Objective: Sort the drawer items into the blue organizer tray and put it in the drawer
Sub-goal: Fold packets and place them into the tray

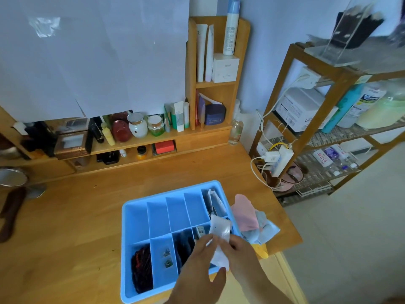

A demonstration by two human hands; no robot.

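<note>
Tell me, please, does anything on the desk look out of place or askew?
Yes. A loose pile of cloths, pink and pale blue, lies crumpled at the desk's right edge beside the tray, not in any compartment. The tray itself sits skewed to the desk edge. Both hands hold a white packet over it.

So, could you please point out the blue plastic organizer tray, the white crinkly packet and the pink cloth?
blue plastic organizer tray (133, 218): head view, far-left rim.
white crinkly packet (220, 227): head view, upper part above the fingers.
pink cloth (244, 212): head view, its middle.
</note>
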